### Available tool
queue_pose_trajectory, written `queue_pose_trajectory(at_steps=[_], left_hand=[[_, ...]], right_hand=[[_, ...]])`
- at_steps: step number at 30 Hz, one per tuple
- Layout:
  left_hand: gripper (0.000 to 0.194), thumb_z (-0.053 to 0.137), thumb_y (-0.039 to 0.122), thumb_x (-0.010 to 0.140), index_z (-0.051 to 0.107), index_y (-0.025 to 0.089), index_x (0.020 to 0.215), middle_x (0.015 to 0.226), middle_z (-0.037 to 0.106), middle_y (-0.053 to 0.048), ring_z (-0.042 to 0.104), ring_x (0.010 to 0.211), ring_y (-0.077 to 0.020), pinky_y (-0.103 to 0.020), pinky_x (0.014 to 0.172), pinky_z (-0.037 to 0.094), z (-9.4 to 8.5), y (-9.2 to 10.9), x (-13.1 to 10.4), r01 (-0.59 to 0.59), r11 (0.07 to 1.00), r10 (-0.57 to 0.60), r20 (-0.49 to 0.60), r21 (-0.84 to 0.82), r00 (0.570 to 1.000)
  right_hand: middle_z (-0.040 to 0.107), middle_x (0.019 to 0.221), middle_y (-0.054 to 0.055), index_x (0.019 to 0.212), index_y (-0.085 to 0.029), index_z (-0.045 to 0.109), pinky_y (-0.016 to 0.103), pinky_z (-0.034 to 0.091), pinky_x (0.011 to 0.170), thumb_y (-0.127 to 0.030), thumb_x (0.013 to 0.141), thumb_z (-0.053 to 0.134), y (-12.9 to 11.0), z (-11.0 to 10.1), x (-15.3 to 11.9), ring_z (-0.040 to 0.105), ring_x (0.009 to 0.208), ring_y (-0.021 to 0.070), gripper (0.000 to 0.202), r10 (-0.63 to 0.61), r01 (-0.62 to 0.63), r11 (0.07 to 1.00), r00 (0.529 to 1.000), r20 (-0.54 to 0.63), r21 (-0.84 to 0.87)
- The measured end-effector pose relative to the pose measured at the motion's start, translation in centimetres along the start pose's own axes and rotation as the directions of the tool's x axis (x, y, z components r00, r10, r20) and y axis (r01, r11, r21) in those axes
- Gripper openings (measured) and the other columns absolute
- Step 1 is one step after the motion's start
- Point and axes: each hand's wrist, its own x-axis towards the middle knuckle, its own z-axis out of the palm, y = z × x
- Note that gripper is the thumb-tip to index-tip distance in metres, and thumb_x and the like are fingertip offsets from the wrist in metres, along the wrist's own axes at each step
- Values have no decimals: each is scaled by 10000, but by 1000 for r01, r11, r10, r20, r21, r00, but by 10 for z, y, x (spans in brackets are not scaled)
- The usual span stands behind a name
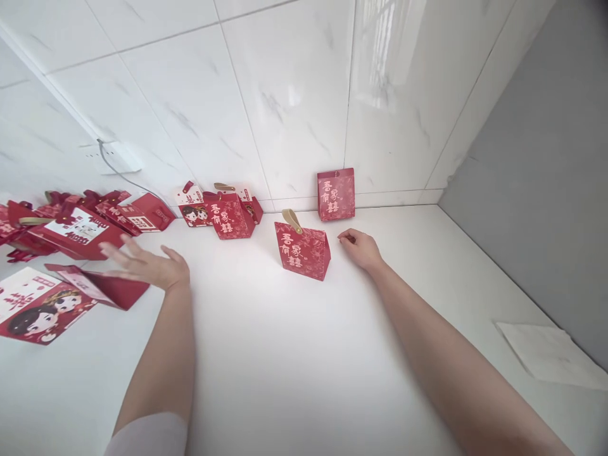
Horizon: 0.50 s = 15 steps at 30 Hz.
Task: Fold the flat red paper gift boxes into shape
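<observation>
My left hand (pixel 147 265) is open with its fingers spread, over or beside a dark red folded box (pixel 126 288) at the left; whether it touches cannot be made out. My right hand (pixel 361 247) has its fingers curled together just right of a red gift box (pixel 304 252), with a gap between them. That box stands upright in the middle of the white table (pixel 285 367), its beige strap looped on top. Left of my left hand lies a flat box with two cartoon figures (pixel 47 310). Nothing is visible in either hand.
Against the tiled wall (pixel 294 114) stand a red box (pixel 336 195), another red box (pixel 230 216) and a cartoon box (pixel 194 206). Several red boxes (pixel 78 234) are heaped at the far left. A cable (pixel 118 174) runs from a socket. A white sheet (pixel 551 354) lies at right.
</observation>
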Motion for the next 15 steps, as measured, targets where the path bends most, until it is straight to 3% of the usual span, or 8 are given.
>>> queue_pose_trajectory(at_steps=[3, 5, 7, 10, 12, 15], left_hand=[[758, 566, 244, 843, 214, 84, 1495, 1617, 63, -199, 93, 1504, -302, -517, 1222, 81, 44, 1, 1, -101, 984, 128, 181, -150, 975], [794, 631, 328, 832, 258, 69, 1484, 1613, 74, -215, 137, 1490, -341, -505, 1223, 120, 80, -4, 7, -3, 976, 86, 375, -217, 923], [873, 691, 400, 799, 273, 29, 1470, 1597, 106, -249, 110, 1494, -358, -479, 1225, 135, 114, -9, 16, 222, 951, -87, 503, -214, 860], [819, 664, 426, 840, 303, -10, 1433, 1525, 273, -276, 231, 1464, -315, -470, 1218, 144, 148, -9, 31, 398, 887, -258, 464, -232, 847], [766, 679, 426, 838, 345, 37, 1408, 1485, 356, -232, 292, 1430, -301, -537, 1207, 94, 162, -6, 38, 404, 880, -276, 425, -249, 862], [795, 680, 424, 846, 282, 67, 1436, 1519, 297, -209, 226, 1452, -279, -534, 1206, 61, 177, -3, 44, 392, 885, -270, 410, -251, 871]], right_hand=[[724, 889, 17, 883, -244, 685, 350, 502, 803, -306, 802, 531, 6, 0, 7, 661, 825, 204, 184, 8, -6, 999, 999, -52, 39], [707, 909, 40, 938, -223, 651, 351, 525, 765, -321, 834, 474, 12, 1, 15, 663, 809, 202, 227, 33, -25, 998, 991, -128, 64], [682, 978, 71, 986, -208, 610, 364, 540, 746, -337, 841, 462, 16, 0, 26, 662, 829, 211, 243, 51, -36, 996, 976, -210, 77], [587, 1193, 137, 1070, -190, 552, 409, 524, 863, -369, 801, 552, 19, -1, 46, 632, 1002, 243, 323, 63, -40, 996, 941, -334, 76], [520, 1278, 166, 1126, -183, 512, 434, 485, 950, -410, 789, 592, 21, -2, 61, 594, 1094, 257, 414, 71, -38, 996, 904, -422, 85], [533, 1286, 156, 1149, -193, 505, 445, 449, 1006, -498, 776, 630, 24, -3, 83, 580, 1122, 261, 498, 58, -1, 992, 882, -467, 123]])
